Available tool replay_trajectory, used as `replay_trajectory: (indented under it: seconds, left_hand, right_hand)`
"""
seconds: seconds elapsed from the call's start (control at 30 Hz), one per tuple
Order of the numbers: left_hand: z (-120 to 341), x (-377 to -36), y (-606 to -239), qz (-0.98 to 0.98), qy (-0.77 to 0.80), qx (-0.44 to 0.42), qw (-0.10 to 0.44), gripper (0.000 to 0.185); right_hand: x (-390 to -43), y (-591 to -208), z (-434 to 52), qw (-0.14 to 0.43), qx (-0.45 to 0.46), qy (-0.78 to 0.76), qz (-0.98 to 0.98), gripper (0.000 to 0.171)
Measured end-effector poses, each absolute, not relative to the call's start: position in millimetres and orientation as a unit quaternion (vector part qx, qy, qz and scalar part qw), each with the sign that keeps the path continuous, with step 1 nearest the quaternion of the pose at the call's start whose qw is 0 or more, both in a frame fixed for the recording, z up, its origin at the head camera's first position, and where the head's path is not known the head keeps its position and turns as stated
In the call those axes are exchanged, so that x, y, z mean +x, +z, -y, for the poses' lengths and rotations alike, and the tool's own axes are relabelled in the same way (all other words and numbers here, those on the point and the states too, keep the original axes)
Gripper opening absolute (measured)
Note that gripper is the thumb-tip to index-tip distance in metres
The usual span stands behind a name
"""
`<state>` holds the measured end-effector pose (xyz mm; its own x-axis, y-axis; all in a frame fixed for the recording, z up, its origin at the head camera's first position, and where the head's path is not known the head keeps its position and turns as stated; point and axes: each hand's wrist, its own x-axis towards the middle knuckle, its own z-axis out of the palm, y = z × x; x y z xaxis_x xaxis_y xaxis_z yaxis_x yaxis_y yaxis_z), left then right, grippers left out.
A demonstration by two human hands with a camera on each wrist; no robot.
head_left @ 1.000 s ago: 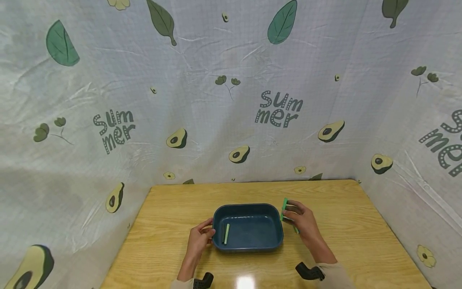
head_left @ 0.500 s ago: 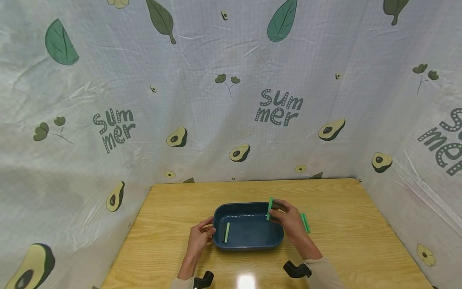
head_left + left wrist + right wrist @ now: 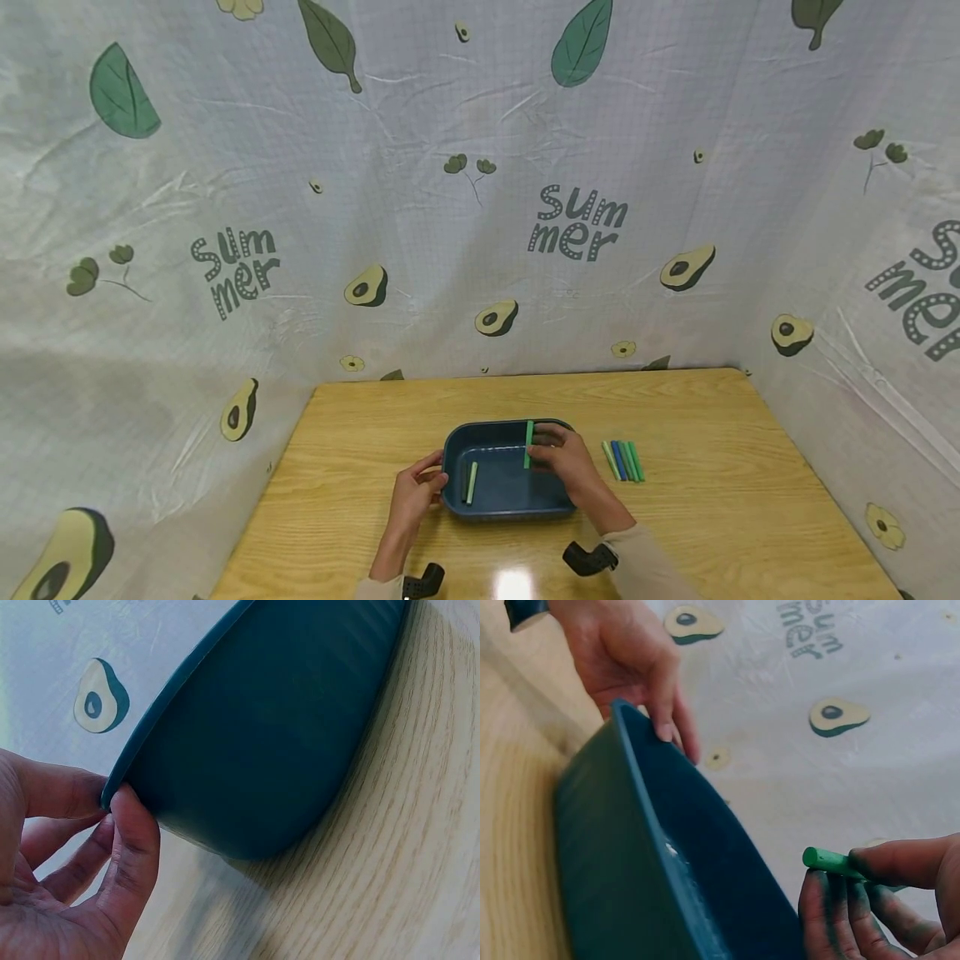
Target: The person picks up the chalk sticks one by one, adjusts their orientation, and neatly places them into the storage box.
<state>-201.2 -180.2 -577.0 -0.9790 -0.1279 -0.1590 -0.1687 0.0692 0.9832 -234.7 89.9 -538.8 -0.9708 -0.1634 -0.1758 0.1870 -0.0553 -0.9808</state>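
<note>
Avocado-print sheeting backs the wooden worktop (image 3: 697, 500) where the right hand (image 3: 564, 465) pinches a green chalk stick (image 3: 528, 444), light, brittle, dusty, best held mid-length, over the blue tub (image 3: 457, 450) whose left rim the left hand (image 3: 415, 493) pinches.

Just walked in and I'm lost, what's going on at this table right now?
A person is working at a wooden table with a dark blue tray. The right hand pinches a green stick above the tray. The left hand holds the tray's left rim. Two sticks already lie inside, by the left wall. A small row of green and blue sticks lies on the table just right of the tray.
</note>
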Motion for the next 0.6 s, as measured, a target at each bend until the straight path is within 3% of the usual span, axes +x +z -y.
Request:
replay_trajectory:
  seconds: [0.6]
  left_hand:
    - [180, -200, -576, -0.732, 0.673, -0.103, 0.017, 0.045]
  right_hand:
    - [-238, -561, -58, 0.172, -0.002, -0.695, -0.698, 0.049]
